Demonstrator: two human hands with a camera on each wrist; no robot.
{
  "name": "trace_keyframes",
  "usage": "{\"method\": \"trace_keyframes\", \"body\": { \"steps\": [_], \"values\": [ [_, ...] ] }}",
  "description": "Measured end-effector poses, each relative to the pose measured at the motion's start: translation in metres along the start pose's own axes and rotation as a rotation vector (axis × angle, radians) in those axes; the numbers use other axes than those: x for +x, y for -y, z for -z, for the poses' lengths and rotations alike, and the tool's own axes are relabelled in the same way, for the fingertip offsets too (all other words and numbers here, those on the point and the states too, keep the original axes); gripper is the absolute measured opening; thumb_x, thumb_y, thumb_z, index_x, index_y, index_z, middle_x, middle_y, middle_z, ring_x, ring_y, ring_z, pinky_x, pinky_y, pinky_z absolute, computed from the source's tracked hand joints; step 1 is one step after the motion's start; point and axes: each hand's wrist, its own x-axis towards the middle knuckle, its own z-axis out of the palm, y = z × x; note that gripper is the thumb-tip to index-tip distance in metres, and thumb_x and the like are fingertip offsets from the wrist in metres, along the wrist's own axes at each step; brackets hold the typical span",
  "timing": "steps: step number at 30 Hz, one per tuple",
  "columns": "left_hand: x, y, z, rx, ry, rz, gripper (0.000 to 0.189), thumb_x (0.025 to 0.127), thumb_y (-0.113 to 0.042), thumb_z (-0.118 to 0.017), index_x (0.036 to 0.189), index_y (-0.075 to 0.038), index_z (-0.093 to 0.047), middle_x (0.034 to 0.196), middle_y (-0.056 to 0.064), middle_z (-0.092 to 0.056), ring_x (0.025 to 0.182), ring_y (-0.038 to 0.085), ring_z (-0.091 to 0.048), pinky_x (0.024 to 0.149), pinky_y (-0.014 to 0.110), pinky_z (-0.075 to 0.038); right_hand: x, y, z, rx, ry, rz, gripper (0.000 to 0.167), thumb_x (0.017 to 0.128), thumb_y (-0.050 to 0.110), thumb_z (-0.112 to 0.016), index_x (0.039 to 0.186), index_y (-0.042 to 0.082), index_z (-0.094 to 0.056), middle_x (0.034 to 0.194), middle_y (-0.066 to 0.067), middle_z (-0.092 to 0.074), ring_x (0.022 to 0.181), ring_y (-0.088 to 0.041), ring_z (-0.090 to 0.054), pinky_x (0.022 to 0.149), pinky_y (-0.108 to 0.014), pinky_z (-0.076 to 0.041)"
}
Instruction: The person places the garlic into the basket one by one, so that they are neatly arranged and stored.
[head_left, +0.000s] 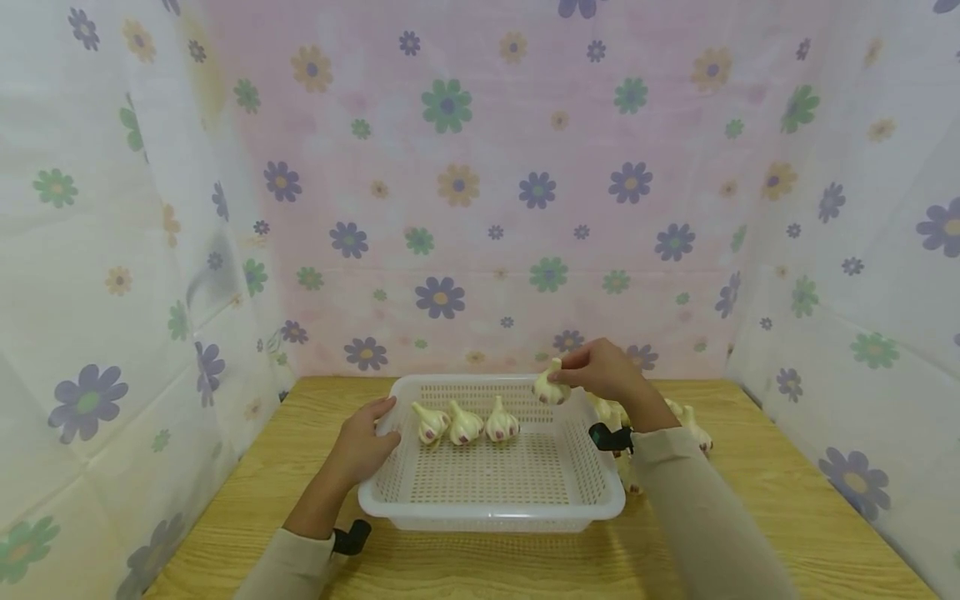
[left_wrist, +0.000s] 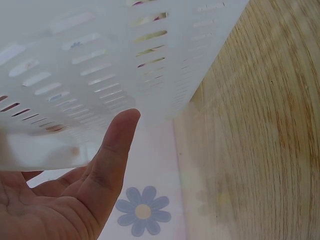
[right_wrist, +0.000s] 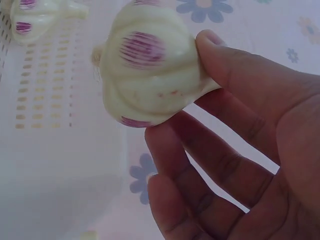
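A white plastic basket [head_left: 491,510] with slotted walls stands on the table. Three garlic bulbs [head_left: 466,425] lie in a row toward its far left inside, stems pointing up. My left hand [head_left: 362,446] holds the basket's left rim; in the left wrist view one digit of the left hand [left_wrist: 95,185] lies along the outer wall. Above the basket's far right corner, my right hand [head_left: 606,372] pinches another garlic bulb [right_wrist: 150,70] near its stem, with the bulb's round base hanging free. Part of a bulb inside the basket shows at the right wrist view's top left.
More garlic bulbs [head_left: 699,433] lie on the wooden table [head_left: 780,500] right of the basket, partly hidden by my right forearm. Flowered cloth [head_left: 480,208] encloses the table at the back and both sides. A black wrist mount [head_left: 352,537] is near each sleeve.
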Motion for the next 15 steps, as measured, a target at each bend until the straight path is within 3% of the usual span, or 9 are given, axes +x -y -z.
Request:
{"method": "trace_keyframes", "body": {
  "steps": [4, 8, 15],
  "values": [
    [0.000, 0.000, 0.000, -0.002, -0.006, -0.005, 0.065, 0.094, -0.013, -0.062, 0.155, -0.002, -0.045, 0.164, 0.021, -0.037, 0.142, 0.045, -0.048, 0.102, 0.054, -0.055, 0.005, 0.003, -0.007, 0.012, 0.051, -0.011, 0.022, 0.090, 0.040, -0.079, 0.096, 0.019, -0.083, 0.106, -0.005, -0.076, 0.089, -0.020, -0.068, 0.075, -0.035, -0.060],
    [0.000, 0.001, 0.000, -0.012, -0.003, -0.001, 0.065, 0.095, -0.014, -0.062, 0.156, -0.002, -0.044, 0.164, 0.020, -0.037, 0.142, 0.045, -0.047, 0.101, 0.054, -0.056, 0.010, 0.006, -0.014, -0.017, 0.091, -0.019, 0.020, 0.091, 0.037, -0.079, 0.087, 0.017, -0.082, 0.087, -0.005, -0.073, 0.084, -0.023, -0.066, 0.069, -0.034, -0.055],
    [0.000, 0.001, 0.000, -0.022, 0.001, 0.009, 0.065, 0.094, -0.014, -0.062, 0.156, -0.003, -0.044, 0.165, 0.020, -0.037, 0.141, 0.046, -0.048, 0.099, 0.054, -0.057, 0.015, 0.004, -0.026, -0.073, 0.107, -0.042, 0.018, 0.091, 0.039, -0.079, 0.089, 0.022, -0.084, 0.088, -0.001, -0.076, 0.085, -0.021, -0.069, 0.065, -0.033, -0.049]
  ]
}}
